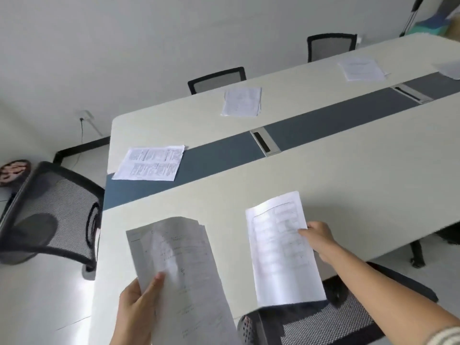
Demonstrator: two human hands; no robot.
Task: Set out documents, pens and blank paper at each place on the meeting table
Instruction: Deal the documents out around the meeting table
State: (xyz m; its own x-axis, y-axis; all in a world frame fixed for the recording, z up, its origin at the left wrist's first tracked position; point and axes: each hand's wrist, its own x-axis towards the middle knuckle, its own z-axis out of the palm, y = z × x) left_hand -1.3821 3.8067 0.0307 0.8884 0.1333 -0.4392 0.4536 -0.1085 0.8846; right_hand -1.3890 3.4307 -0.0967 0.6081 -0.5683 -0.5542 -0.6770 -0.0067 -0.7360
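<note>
My left hand [137, 310] grips a stack of printed documents [179, 270] by its lower left corner, held up over the near side of the meeting table [348, 185]. My right hand [319, 239] pinches the right edge of a single printed document [281, 247], which hangs low over the table's near edge. Printed documents lie at other places: one at the table's left end [150, 163], one on the far side [242, 101], another further right [361, 68]. A paper corner shows at the right border [450, 68]. No pens are visible.
A dark blue strip [323, 125] with two metal cable boxes [264, 144] runs down the table's middle. Black mesh chairs stand at the left end [49, 215], below me [323, 322] and along the far side [217, 79]. A cable hangs from a wall socket [83, 115].
</note>
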